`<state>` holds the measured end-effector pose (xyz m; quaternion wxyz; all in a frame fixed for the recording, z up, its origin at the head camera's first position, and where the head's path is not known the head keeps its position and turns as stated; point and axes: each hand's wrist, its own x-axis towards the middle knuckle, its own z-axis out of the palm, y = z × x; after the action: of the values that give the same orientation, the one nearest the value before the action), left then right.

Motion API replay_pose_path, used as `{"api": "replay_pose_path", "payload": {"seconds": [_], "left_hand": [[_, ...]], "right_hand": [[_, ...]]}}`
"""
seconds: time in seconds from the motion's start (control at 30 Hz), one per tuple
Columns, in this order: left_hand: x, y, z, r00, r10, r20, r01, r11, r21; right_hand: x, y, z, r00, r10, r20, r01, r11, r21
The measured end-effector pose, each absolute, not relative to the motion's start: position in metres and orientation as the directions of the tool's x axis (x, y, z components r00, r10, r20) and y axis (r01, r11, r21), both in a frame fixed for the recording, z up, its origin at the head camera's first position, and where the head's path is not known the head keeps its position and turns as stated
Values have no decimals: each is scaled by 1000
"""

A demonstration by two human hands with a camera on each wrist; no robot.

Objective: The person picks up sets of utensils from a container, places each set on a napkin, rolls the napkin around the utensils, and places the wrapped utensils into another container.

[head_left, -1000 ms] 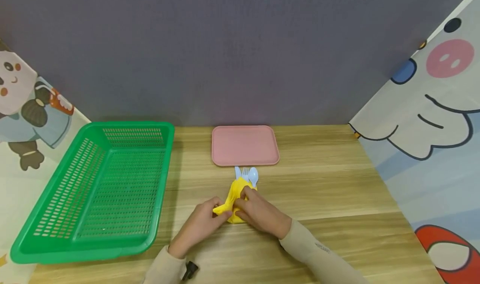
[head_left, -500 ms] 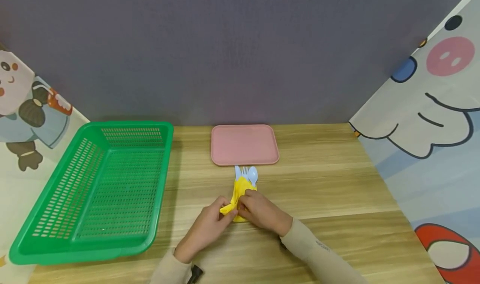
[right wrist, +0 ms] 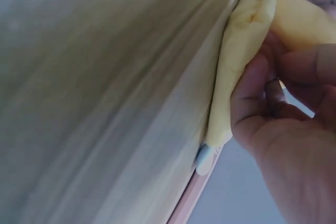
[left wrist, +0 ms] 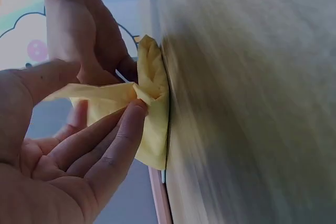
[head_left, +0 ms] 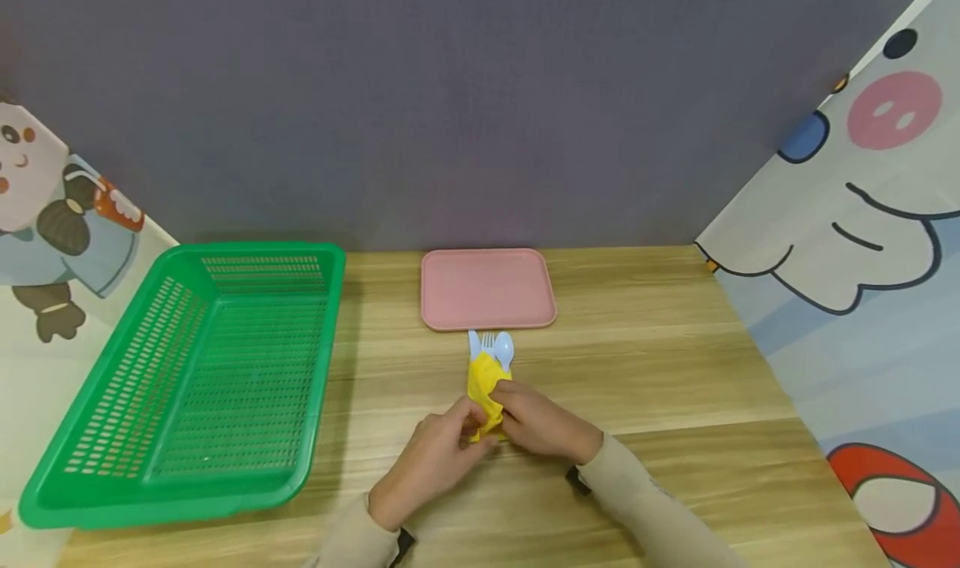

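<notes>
A yellow cloth napkin (head_left: pixel 486 375) lies wrapped round a light blue plastic knife (head_left: pixel 474 345), fork (head_left: pixel 488 343) and spoon (head_left: pixel 505 349), whose upper ends stick out towards the pink tray. My right hand (head_left: pixel 543 422) pinches a loose flap of the napkin between thumb and fingers, as the right wrist view shows. At the napkin's lower left is my left hand (head_left: pixel 431 460). In the left wrist view its fingers stretch out with a fingertip (left wrist: pixel 137 104) against the napkin (left wrist: pixel 155 129), and the thumb stands apart from them. The cutlery handles are hidden inside the cloth.
Just beyond the cutlery tips sits the pink tray (head_left: pixel 487 289), near the grey back wall. A large green basket (head_left: pixel 318 393) occupies the table's left side. Cartoon-printed panels stand at both sides of the wooden table (head_left: pixel 637 351).
The napkin's left flap has been drawn over to the right across the cutlery. My left hand has followed it rightward and its grip has loosened, while the right hand now pinches the flap.
</notes>
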<state>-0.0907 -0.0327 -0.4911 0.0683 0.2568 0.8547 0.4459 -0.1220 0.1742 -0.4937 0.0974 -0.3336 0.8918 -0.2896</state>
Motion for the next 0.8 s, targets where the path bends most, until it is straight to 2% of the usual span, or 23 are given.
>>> {"api": "replay_pose_path", "payload": {"seconds": [0.43,0.57,0.8], "left_hand": [[-87,-33,-494,-823,553,128,465,529,710],[-88,-33,-494,-817,564,120,474,539,696],[-89,-33,-492,-805,586,89,472,542,695]], "right_hand": [[-128,185,-497,-752,-659,22,-497,545,-675],[-128,188,-498,-782,-622,-34,-389,530,-754],[-127,190,-494,-821,-536,-198,-123,505,-854]]}}
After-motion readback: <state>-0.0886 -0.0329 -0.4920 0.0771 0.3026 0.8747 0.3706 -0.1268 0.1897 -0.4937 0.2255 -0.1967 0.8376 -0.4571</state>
